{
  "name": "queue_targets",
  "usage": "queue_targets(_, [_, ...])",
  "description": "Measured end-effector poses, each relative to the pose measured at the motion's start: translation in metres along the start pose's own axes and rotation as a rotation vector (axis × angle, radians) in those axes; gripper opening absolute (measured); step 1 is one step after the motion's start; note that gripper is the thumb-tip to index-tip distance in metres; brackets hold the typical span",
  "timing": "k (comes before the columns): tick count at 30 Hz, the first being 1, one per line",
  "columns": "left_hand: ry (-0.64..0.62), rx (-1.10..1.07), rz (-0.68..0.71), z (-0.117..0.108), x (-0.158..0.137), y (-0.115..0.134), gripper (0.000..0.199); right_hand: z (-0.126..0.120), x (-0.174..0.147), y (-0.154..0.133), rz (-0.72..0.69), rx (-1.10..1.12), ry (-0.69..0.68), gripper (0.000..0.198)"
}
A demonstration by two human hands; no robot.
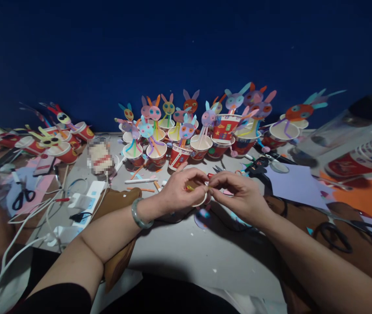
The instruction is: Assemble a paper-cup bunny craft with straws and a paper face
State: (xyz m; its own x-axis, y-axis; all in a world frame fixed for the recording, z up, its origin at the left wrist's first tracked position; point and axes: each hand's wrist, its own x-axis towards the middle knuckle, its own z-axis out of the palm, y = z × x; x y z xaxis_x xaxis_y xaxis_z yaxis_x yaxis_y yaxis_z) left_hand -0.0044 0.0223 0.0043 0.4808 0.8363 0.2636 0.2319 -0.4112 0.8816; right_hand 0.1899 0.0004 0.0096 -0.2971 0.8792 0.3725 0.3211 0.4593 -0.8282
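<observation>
at left, the left hand [184, 187] curls nearly closed, pinching a small yellow piece [190, 188] above a paper cup's pale rim [202, 202], near the middle; probably light and easily creased, it suits an end hold. just right, the right hand [240, 194] bunches its fingertips; whether they grip, i cannot tell.

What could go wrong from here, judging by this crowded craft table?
1. Rabbit-eared coloured paper figures stand in closely packed, red-printed round paper cups just beyond the bare left hand and right hand; a knock might topple several.
2. Metal scissors with black looped handles lie near the right forearm; a sideways sweep could catch them.
</observation>
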Motion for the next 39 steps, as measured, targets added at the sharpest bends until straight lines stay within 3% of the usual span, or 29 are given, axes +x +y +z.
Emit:
queue_targets(5, [0.093, -0.413, -0.036, -0.002, 0.001, 0.001, 0.047, -0.006, 0.003, 0.003, 0.12, 0.103, 0.084, 0.015])
queue_targets(9, [0.253, -0.555, 0.061, -0.004, 0.005, -0.006, 0.048, -0.012, 0.007, 0.007, 0.24, 0.242, 0.162, 0.025])
queue_targets(12, [0.297, -0.599, 0.033, -0.004, 0.008, -0.013, 0.046, -0.014, 0.009, 0.012, 0.29, 0.31, 0.212, 0.029])
queue_targets(18, [0.215, -0.556, -0.1, -0.005, 0.011, -0.014, 0.045, -0.014, 0.009, 0.016, 0.334, 0.33, 0.211, 0.029])
queue_targets(25, [0.134, -0.427, -0.184, -0.008, 0.011, -0.013, 0.029, -0.009, 0.01, 0.008, 0.29, 0.312, 0.161, 0.031])
queue_targets(30, [0.128, -0.505, -0.226, -0.007, 0.012, -0.01, 0.025, -0.007, 0.009, 0.005, 0.273, 0.298, 0.121, 0.033])
queue_targets(39, [0.077, -0.715, -0.402, -0.008, 0.014, -0.005, 0.036, -0.008, 0.007, 0.003, 0.249, 0.256, 0.1, 0.035])
